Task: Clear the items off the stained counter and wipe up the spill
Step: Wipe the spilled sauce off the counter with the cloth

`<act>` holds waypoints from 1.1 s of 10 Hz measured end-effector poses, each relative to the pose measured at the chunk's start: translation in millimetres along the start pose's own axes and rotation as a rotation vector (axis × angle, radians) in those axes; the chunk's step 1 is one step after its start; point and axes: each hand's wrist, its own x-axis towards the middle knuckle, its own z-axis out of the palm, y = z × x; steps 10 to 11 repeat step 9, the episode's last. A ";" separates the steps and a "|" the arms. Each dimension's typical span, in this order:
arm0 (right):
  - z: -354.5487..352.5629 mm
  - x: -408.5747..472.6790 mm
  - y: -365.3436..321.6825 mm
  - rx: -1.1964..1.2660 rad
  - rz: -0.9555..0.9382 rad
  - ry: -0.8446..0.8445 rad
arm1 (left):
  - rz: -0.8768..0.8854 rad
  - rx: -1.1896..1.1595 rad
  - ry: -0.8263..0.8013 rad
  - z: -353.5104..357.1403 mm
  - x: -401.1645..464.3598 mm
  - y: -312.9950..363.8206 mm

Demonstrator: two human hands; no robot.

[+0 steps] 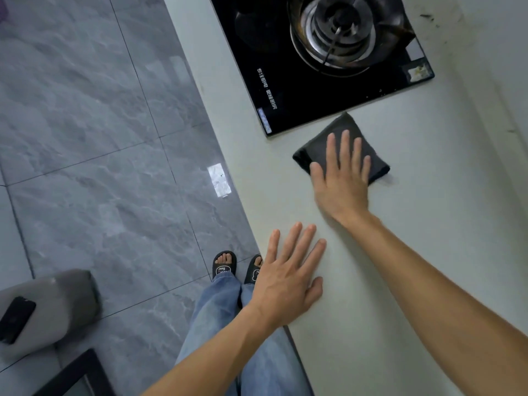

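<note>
Evidently the counter point(414, 252) was already cleared, and wiping was underway. The right hand point(340, 178) pressed flat, fingers spread, on the dark cloth point(323, 147) beside the stove point(257, 38); the left hand point(288, 278) lay flat near the edge.

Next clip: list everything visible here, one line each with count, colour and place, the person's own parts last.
folded dark cloth: one, black, on the counter beside the hob
pale counter: one, off-white, right half
black glass gas hob: one, set into the counter, top
grey marbled floor tiles: left
dark phone: one, black, on a grey seat, lower left
sandals: two, black
left hand: flat on the counter edge
right hand: flat on the cloth
</note>
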 end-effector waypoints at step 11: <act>-39.6 -140.5 -20.4 0.567 0.200 0.039 | 0.085 -0.084 -0.277 -91.4 0.2 -30.3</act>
